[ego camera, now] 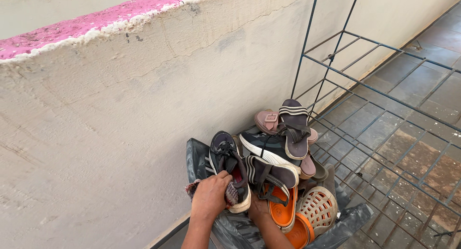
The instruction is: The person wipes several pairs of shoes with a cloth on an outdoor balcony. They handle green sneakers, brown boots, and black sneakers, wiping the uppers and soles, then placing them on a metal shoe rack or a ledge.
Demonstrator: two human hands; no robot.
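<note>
A heap of footwear lies on a black plastic bag (197,158) at the foot of a wall. My left hand (210,195) grips the heel of a dark sneaker with a red lining (226,155). My right hand (259,210) sits lower, partly hidden, holding an orange slipper (282,211) from beneath. Beside it lies a beige perforated clog (318,208). A dark strappy sandal (269,178) rests over the orange slipper. Higher in the pile are a black and white sneaker (266,146), a brown strapped sandal (294,126) and a pink buckled sandal (269,120).
A cracked cream wall with a pink top (96,21) runs along the left. An empty blue metal rack (365,81) stands to the right of the pile, over a dark tiled floor (432,86).
</note>
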